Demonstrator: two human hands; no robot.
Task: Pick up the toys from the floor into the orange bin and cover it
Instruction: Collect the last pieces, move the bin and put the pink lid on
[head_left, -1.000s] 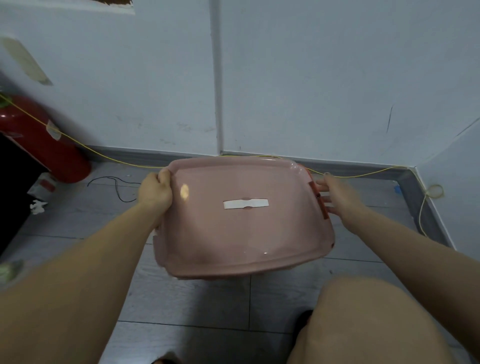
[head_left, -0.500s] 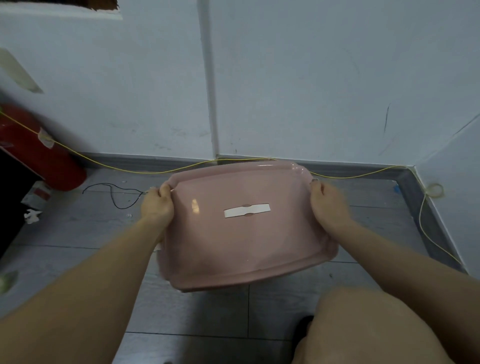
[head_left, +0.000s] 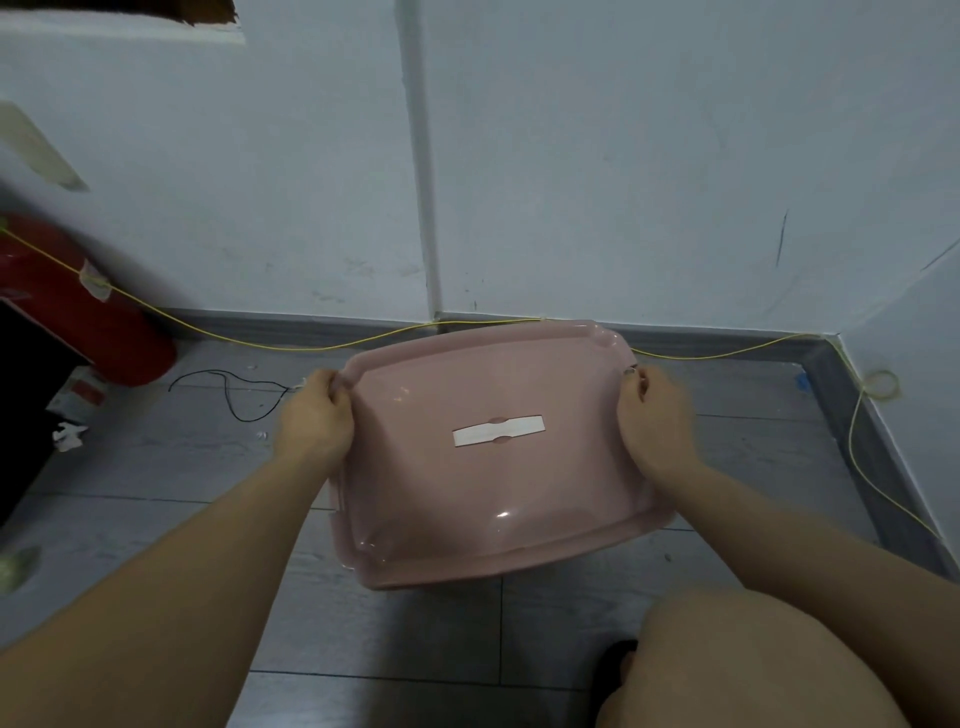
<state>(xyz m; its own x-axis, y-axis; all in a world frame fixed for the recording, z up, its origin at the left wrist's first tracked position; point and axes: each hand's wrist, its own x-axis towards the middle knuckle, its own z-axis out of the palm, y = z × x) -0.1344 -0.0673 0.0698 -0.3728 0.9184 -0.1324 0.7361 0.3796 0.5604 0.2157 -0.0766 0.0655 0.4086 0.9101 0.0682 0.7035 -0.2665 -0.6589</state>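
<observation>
Her right hand has come in from beside the lid and now clamps its right edge, where a second ago it was off the rim with fingers spread; the left hand has stayed put on the left edge. Both hands are curled round the rim near the far corners, thumbs on top, so the pink lid is held from both sides, tilted a little with its near edge lower. It hides whatever is under it; I can't see the bin itself, nor whether the lid is seated. No toys are in sight on the grey floor.

What could go wrong: pressing down only at the far corners could leave the near edge riding up, so the lid sits crooked or pops off. The yellow cord running along the wall passes just behind the lid's far edge and might get pinched under the rim if the lid slides back.
</observation>
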